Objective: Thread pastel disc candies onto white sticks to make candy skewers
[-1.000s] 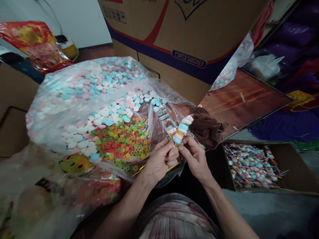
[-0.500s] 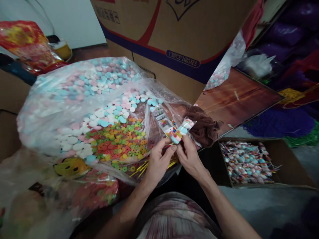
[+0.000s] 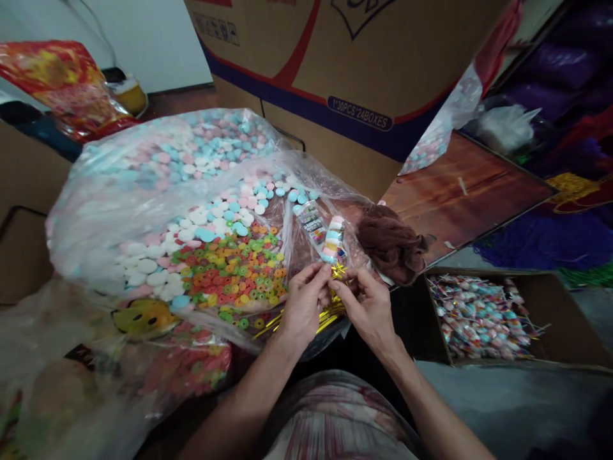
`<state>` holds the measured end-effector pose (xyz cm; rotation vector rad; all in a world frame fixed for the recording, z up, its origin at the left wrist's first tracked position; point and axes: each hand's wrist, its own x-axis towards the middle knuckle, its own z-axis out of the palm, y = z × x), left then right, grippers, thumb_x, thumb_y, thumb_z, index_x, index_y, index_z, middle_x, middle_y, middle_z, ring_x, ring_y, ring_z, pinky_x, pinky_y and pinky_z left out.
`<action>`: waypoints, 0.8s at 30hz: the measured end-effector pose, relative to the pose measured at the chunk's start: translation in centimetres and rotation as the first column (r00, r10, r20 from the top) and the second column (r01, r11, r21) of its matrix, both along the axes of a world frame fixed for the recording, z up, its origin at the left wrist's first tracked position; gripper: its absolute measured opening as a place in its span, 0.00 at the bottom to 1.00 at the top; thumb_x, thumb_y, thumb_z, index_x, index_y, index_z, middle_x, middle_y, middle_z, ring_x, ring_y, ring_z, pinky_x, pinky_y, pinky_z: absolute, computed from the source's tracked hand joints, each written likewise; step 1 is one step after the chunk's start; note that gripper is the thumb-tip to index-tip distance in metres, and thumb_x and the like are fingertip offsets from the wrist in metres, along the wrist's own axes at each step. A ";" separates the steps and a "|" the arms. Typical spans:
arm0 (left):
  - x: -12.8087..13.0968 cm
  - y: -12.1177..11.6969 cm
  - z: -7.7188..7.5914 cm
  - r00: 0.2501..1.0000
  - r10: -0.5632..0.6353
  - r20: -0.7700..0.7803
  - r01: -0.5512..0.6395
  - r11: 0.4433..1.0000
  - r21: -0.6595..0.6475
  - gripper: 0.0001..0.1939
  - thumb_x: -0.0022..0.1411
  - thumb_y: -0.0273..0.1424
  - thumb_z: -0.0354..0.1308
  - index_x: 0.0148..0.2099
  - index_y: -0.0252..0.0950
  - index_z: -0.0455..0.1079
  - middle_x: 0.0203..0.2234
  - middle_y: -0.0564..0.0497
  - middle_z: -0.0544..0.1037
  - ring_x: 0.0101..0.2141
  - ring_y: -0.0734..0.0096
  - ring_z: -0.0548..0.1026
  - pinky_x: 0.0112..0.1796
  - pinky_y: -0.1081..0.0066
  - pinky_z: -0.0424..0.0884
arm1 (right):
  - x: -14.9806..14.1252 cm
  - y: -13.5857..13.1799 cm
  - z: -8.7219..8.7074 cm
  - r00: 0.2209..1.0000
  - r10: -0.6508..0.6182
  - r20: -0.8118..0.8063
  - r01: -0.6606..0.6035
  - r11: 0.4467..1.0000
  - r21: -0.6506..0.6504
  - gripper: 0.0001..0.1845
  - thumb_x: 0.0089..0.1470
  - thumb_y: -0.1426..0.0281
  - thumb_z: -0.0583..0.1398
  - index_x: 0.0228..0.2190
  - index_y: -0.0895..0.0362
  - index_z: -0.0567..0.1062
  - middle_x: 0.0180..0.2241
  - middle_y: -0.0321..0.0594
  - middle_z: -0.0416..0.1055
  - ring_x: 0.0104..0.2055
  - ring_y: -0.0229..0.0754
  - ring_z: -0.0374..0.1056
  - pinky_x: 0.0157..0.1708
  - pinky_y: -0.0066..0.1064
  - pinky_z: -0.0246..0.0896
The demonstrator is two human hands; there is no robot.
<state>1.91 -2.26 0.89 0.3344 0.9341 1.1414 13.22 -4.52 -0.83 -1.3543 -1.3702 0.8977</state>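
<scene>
Wrapped candy: left hand and right hand pinch its base (carton reads "1*30PCS*24BOXES").

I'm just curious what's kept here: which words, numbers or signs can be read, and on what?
"1*30PCS*24BOXES": large cardboard box.
Same box, top: small symbols, emblem and orange letters, too blurred or cut off.
Silver packet: print too small.
Dark label, lower left: unreadable.

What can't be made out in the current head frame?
Head view:
Bottom end of the wrapped candy: hidden by the left hand and right hand.
Fine print on the packet: too small.
Part of the gold strips: behind the left hand.
Large carton top: cut by frame edge.
</scene>
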 end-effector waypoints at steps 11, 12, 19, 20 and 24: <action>0.1 -0.3 -0.4 0.952 0.057 -0.299 -0.005 0.985 0.173 0.15 0.52 0.40 0.67 0.31 0.32 0.72 0.18 0.59 0.64 0.18 0.86 0.55 0.19 0.81 0.53 | -0.8 0.1 0.0 0.942 -0.049 -0.331 0.022 0.996 -0.083 0.09 0.56 0.67 0.62 0.26 0.57 0.73 0.20 0.29 0.62 0.22 0.32 0.55 0.23 0.24 0.52; 0.0 -0.3 -0.3 0.951 0.056 -0.303 -0.003 0.985 0.173 0.15 0.53 0.40 0.66 0.31 0.32 0.72 0.18 0.59 0.63 0.18 0.86 0.54 0.19 0.81 0.52 | -0.8 0.2 0.0 0.944 -0.059 -0.324 0.033 0.996 -0.084 0.09 0.57 0.67 0.62 0.26 0.57 0.74 0.21 0.29 0.63 0.22 0.32 0.55 0.23 0.24 0.52; 0.2 -0.4 -0.8 0.957 0.073 -0.279 -0.027 0.986 0.164 0.16 0.53 0.41 0.66 0.31 0.32 0.70 0.17 0.60 0.60 0.17 0.86 0.52 0.18 0.80 0.48 | -1.4 0.3 0.0 0.947 -0.131 -0.292 0.104 0.989 -0.107 0.09 0.54 0.64 0.64 0.30 0.57 0.73 0.26 0.33 0.69 0.24 0.34 0.59 0.24 0.25 0.55; 0.2 -0.4 -0.9 0.957 0.071 -0.281 -0.025 0.986 0.164 0.16 0.53 0.41 0.66 0.30 0.32 0.70 0.17 0.60 0.60 0.17 0.86 0.52 0.18 0.80 0.49 | -1.4 0.3 0.0 0.948 -0.135 -0.288 0.109 0.989 -0.103 0.09 0.54 0.64 0.64 0.29 0.57 0.73 0.25 0.33 0.69 0.25 0.34 0.60 0.25 0.25 0.56; 0.3 -0.5 -1.5 0.941 0.109 -0.321 -0.042 0.977 0.209 0.13 0.55 0.39 0.64 0.32 0.33 0.72 0.23 0.55 0.70 0.23 0.81 0.64 0.27 0.80 0.62 | -1.7 0.3 0.2 0.948 -0.144 -0.284 0.122 0.988 -0.096 0.10 0.52 0.65 0.65 0.25 0.57 0.72 0.23 0.33 0.68 0.25 0.35 0.61 0.26 0.26 0.58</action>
